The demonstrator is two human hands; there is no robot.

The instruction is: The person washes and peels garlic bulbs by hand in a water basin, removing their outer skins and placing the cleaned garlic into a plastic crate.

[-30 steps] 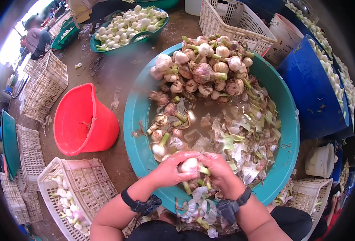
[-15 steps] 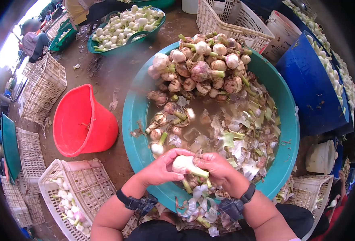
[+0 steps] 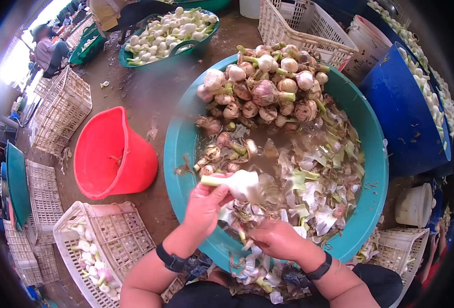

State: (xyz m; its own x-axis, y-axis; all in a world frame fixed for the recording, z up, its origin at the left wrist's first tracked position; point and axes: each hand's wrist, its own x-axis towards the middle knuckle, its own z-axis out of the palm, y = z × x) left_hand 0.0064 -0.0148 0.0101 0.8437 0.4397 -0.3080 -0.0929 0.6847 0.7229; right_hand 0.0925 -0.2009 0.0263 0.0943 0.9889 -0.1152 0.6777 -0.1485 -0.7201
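Observation:
My left hand (image 3: 205, 204) grips a peeled white garlic bulb (image 3: 243, 185) above the near side of a teal tub (image 3: 172, 149), its cut green stem pointing left. Lower and to the right, my right hand (image 3: 278, 239) is closed over the loose peelings, thumb and fingers together. A pale scrap shows at its fingertips, but I cannot make out what it is. Unpeeled garlic bulbs (image 3: 265, 92) are heaped at the tub's far side. Brownish water and wet garlic skins (image 3: 314, 197) fill the middle and right. A few dirty bulbs (image 3: 221, 151) lie at the left.
A red bucket (image 3: 144, 161) stands left of the tub. Below it, a white plastic crate (image 3: 126, 228) holds peeled bulbs. A green basin (image 3: 126, 54) of peeled garlic is at the back, near a seated person. Blue barrels (image 3: 401, 113) and another crate (image 3: 335, 51) stand right and behind.
My hands have separated. The left has raised the bulb and turned its stem from right to left; the right has let go of it and dropped down to the peelings.

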